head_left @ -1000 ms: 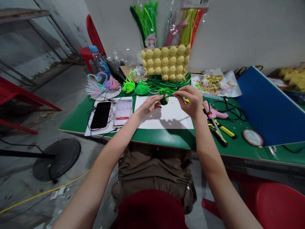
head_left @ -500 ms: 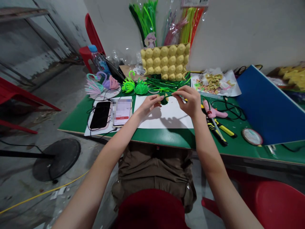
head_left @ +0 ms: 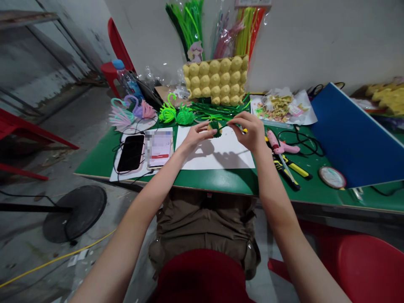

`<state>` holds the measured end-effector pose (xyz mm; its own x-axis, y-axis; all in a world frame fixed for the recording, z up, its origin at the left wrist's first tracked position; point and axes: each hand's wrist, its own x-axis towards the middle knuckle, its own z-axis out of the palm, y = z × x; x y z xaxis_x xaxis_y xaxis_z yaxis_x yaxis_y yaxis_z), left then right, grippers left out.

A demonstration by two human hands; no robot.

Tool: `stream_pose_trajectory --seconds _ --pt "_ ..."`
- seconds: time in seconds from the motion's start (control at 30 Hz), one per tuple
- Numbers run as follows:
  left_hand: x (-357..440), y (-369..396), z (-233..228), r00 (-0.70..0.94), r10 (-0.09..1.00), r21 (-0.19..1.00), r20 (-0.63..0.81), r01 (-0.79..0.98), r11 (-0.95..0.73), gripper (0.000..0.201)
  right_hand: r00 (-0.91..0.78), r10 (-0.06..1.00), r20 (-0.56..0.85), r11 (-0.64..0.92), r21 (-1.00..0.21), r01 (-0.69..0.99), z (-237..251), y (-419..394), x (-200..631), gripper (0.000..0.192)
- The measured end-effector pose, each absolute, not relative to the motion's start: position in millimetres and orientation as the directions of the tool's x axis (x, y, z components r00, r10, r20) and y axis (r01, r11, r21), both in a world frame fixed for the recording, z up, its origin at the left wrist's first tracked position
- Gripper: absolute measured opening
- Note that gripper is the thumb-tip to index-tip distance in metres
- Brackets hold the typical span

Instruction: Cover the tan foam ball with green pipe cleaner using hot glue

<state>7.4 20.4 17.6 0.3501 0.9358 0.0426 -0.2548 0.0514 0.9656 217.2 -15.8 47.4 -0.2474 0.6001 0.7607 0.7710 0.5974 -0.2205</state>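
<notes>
Two phones, glue gun, egg tray around, left fingers pinching green-wrapped piece, right fingers green strand

Glossy green tabletop, rectangular white paper sheet near the front edge, pink plastic glue gun, yellow-and-black-handled tool, round red-rimmed disc, loose dark-green fuzzy stems.

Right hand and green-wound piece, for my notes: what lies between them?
In the head view, a green strand runs from the piece to the right hand.
</notes>
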Motion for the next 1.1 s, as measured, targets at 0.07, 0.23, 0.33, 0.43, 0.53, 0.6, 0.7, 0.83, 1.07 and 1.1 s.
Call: stream_pose_trajectory --seconds 0.07,0.23,0.33,0.43,0.53,0.6,0.7,0.83,1.07,1.1 --pt "8 19 18 0.368 0.928 0.968 0.05 -0.248 0.046 0.065 -0.245 0.601 0.761 0.593 -0.218 0.775 47 -16 218 0.022" --pt "9 18 19 0.369 0.928 0.977 0.048 -0.211 0.033 0.063 -0.261 0.587 0.766 0.601 -0.198 0.774 47 -16 218 0.021" --pt "9 19 20 0.367 0.928 0.982 0.061 -0.187 0.01 0.065 -0.274 0.606 0.747 0.605 -0.209 0.769 47 -17 217 0.021" --pt "9 19 21 0.37 0.926 0.987 0.078 -0.16 -0.02 0.064 -0.279 0.609 0.743 0.607 -0.211 0.766 47 -17 216 0.021" --pt "8 19 21 0.372 0.922 0.988 0.103 -0.147 -0.051 0.062 -0.276 0.613 0.741 0.612 -0.224 0.758 47 -16 216 0.021" --pt "8 19 21 0.371 0.921 0.988 0.118 -0.14 -0.07 0.062 -0.273 0.62 0.736 0.618 -0.244 0.747 46 -16 217 0.021" --pt "7 18 20 0.371 0.919 0.988 0.132 -0.122 -0.092 0.067 -0.265 0.626 0.733 0.633 -0.278 0.723 47 -15 219 0.02" --pt "6 17 22 0.405 0.903 0.987 0.144 -0.128 -0.1 0.07 -0.253 0.64 0.726 0.65 -0.335 0.681 51 -15 223 0.016" --pt "4 15 23 0.502 0.848 0.985 0.171 -0.12 -0.128 0.075 -0.242 0.66 0.711 0.683 -0.433 0.588 58 -21 226 0.013" --pt "4 16 23 0.514 0.838 0.983 0.182 -0.118 -0.142 0.076 -0.244 0.654 0.716 0.693 -0.438 0.572 59 -21 225 0.013"
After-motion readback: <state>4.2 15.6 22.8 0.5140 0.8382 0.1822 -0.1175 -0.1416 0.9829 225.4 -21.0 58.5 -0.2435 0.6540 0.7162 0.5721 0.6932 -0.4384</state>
